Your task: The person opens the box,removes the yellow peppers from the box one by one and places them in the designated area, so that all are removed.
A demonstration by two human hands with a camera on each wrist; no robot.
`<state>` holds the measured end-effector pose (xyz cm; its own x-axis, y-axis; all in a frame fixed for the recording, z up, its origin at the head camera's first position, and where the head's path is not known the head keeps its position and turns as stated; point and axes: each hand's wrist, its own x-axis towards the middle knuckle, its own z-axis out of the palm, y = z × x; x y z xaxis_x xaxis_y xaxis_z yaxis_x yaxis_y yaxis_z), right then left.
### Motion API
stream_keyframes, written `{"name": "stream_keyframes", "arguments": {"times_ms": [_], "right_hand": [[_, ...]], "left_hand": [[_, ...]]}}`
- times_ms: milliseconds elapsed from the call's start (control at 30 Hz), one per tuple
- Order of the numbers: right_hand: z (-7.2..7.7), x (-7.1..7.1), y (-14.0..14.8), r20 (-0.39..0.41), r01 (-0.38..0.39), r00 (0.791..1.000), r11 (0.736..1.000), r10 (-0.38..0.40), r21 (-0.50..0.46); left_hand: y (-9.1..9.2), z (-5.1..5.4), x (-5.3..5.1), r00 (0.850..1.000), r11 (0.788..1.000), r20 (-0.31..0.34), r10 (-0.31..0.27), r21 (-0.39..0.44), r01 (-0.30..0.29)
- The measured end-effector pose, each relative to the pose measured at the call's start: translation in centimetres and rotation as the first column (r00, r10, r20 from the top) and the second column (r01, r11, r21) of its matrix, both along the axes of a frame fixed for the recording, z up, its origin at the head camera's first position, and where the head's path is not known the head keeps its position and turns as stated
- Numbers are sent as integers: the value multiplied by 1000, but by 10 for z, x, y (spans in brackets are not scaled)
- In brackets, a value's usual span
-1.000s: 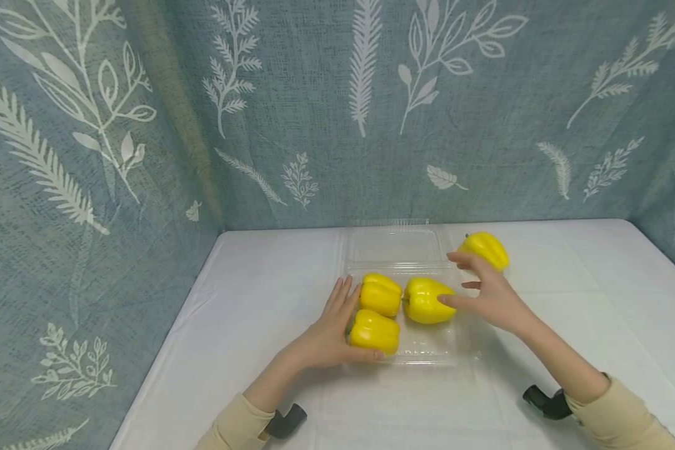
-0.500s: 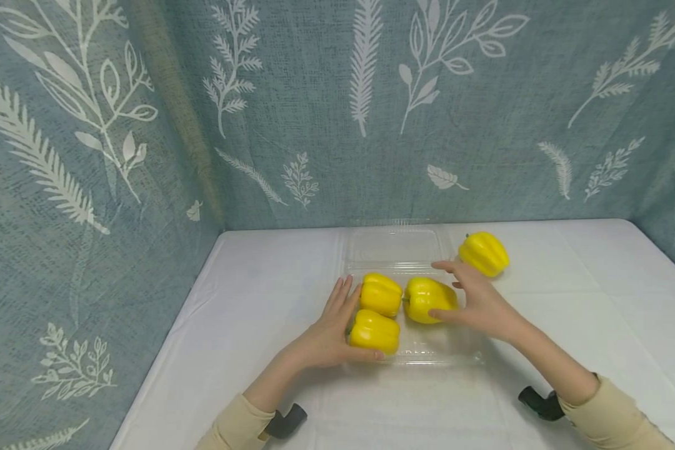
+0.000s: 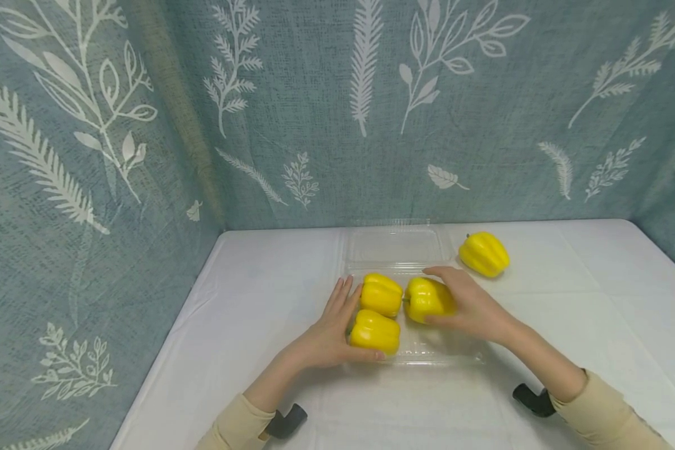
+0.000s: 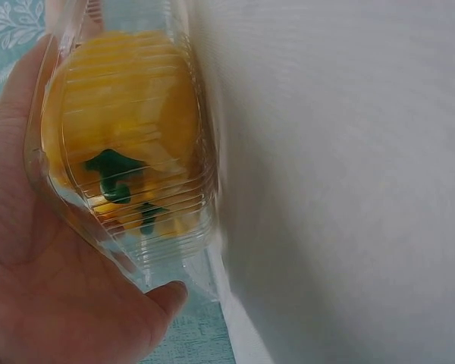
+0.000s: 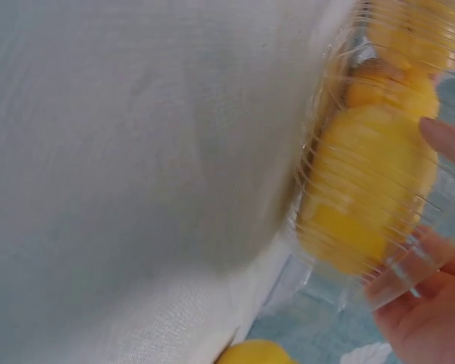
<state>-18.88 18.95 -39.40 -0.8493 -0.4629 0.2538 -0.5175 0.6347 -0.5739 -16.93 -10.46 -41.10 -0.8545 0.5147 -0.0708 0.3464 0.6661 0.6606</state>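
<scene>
Fabric (image 3: 315, 81) hangs, leaf-printed, behind a white table (image 3: 270, 275) with yellow peppers (image 3: 381, 295).

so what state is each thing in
Container: open
Lid: folded back
Back left pepper: in container, sideways
Front left pepper: in container, sideways
Right pepper: in container, sideways
Loose pepper: on table, sideways
Left hand: fingers straight, beside container
Right hand: round right pepper, grip unclear
</scene>
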Motion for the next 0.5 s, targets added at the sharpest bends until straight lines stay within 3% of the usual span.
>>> {"name": "stream_keyframes", "arguments": {"times_ms": [500], "right_hand": [[-8,-4,-3,-37,-26,999,997,28,71]], "left_hand": [[0,0,0,1000,1000,2,2,1,-2]]}}
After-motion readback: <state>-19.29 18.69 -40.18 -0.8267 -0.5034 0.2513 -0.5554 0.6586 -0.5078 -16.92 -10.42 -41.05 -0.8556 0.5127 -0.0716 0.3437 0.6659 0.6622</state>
